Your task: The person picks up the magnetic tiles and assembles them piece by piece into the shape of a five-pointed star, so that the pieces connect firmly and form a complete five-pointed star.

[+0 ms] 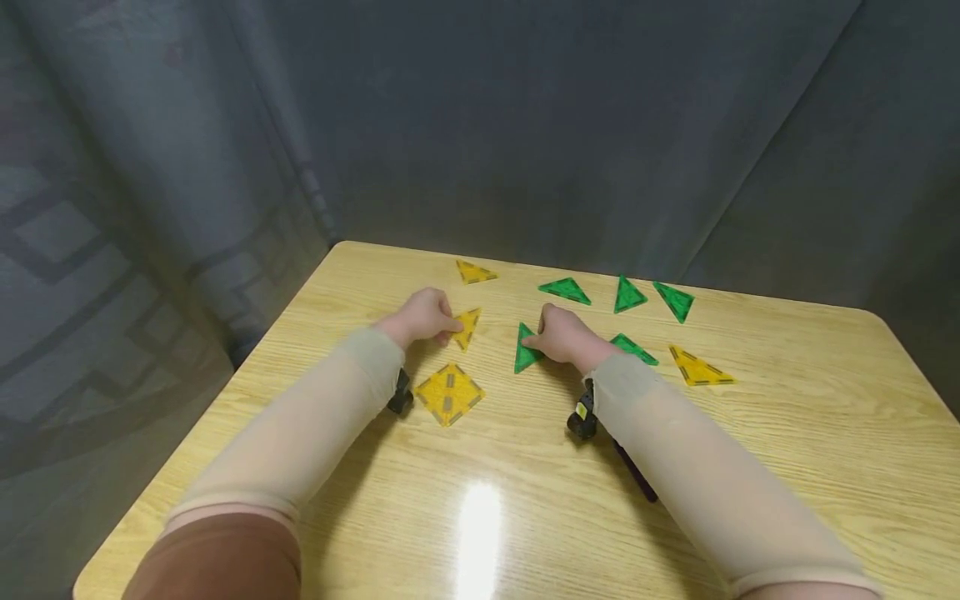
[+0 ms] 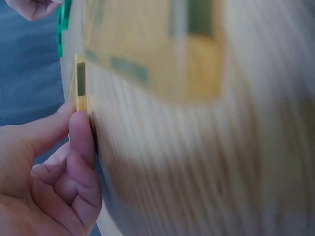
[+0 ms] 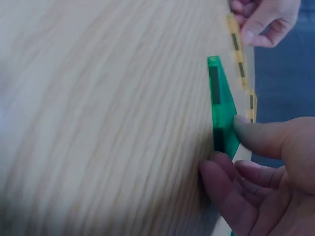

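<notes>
I pinch one yellow triangle [image 1: 468, 327], left hand [image 1: 427, 317], and one green triangle [image 1: 527, 356], right hand [image 1: 564, 335], both farther than the yellow diamond [image 1: 463, 390]; step, seemingly pick-up; next move calls for steady lifting.

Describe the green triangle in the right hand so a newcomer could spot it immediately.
On the pale wooden table, find the person's right hand, near the middle. That hand pinches the green triangle. It is the leftmost green piece in the head view and the only green one held.
</notes>
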The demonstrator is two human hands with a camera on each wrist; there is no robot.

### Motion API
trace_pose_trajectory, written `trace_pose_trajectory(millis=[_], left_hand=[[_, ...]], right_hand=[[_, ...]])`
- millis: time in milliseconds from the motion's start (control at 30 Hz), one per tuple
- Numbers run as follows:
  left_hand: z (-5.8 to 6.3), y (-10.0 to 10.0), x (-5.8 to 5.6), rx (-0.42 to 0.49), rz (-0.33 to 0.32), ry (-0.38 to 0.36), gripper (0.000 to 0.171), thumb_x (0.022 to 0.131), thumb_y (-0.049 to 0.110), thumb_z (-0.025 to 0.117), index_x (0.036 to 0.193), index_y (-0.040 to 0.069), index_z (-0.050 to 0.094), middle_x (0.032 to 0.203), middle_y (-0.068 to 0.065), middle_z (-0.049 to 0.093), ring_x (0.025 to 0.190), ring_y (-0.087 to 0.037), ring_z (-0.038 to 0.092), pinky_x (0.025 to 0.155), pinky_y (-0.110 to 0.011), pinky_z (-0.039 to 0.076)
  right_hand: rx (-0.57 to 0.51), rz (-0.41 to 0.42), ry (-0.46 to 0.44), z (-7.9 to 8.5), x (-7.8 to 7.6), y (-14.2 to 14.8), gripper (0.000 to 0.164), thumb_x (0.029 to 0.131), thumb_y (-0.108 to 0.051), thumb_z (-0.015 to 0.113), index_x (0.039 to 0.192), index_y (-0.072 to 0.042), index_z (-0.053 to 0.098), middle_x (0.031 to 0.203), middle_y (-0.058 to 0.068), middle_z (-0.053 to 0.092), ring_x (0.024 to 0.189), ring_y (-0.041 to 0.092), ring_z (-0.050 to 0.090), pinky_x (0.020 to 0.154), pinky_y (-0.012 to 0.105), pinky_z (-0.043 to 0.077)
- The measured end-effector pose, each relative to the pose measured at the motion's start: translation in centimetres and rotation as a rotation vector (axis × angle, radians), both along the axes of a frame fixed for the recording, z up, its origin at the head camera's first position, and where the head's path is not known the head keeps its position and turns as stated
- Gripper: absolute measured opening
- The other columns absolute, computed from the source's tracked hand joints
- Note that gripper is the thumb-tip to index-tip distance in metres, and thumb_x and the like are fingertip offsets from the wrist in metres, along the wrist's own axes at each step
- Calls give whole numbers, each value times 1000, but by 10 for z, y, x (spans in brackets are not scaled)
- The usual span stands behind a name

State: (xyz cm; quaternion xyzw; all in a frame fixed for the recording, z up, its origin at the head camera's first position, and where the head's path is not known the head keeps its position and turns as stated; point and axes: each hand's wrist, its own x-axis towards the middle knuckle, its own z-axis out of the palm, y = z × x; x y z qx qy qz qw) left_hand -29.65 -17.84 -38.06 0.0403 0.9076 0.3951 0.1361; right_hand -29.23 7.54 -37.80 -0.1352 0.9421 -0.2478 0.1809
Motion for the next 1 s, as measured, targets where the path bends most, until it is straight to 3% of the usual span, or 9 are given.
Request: trace_pose_trajectory(millis=[267,467,700,1000], left_hand=[[-2,11,-4,120,40,-92,22,91,0,69,84,0,48,66,-11,60,49,-14,60,56,-28,58],[-2,15,-2,121,31,-106,22,92,1,69,84,0,48,67,-11,62,51,-14,61,56,-27,57],[-1,16,0,170,32,-123,20,93,-1,66,81,1,50,67,-12,63,52,-15,61,58,-27,57],[0,14,1,167,23,-133,16,94,-1,63,81,-2,54,68,-13,63,53,-16,62,58,-27,57]], right_hand=[[-172,-90,-69,-2,-4,-2,24,96,-11,66,84,-2,47,81,15,59,60,21,68,61,34,58],[-150,-119,-34,-3,-6,-12,28,97,-17,66,79,-5,48,71,10,58,56,20,65,60,33,53],[-103,-141,40,-7,-6,-26,33,96,-29,67,77,-6,52,68,6,49,58,20,48,57,33,41],[-74,-130,61,-9,-5,-33,35,96,-32,66,77,-7,54,69,6,49,62,22,47,58,33,40]])
